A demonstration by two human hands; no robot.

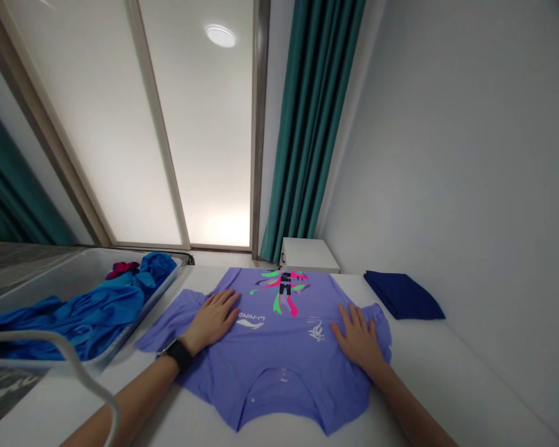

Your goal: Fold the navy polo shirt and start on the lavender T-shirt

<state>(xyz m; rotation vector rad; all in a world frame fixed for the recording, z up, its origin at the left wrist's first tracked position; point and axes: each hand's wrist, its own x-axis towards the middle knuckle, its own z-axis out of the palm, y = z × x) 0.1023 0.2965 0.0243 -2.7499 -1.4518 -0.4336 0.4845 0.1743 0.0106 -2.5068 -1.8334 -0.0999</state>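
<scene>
A purple T-shirt point(279, 347) lies spread on the white table, its collar toward me. White logos and a pink, green and black print show on its front. My left hand point(214, 318) rests flat on the left part of the shirt, fingers stretched out; a black watch is on that wrist. On the right part, my right hand point(359, 335) also lies flat with its fingers spread, close to the sleeve. Neither hand grips the cloth.
A folded dark blue garment point(403, 295) lies at the table's point(451, 379) back right by the wall. At the left stands a clear plastic bin point(86, 264) holding blue clothes point(97, 307) and a red piece. A white cable point(69, 354) curves at lower left. Behind is a white cabinet point(310, 253).
</scene>
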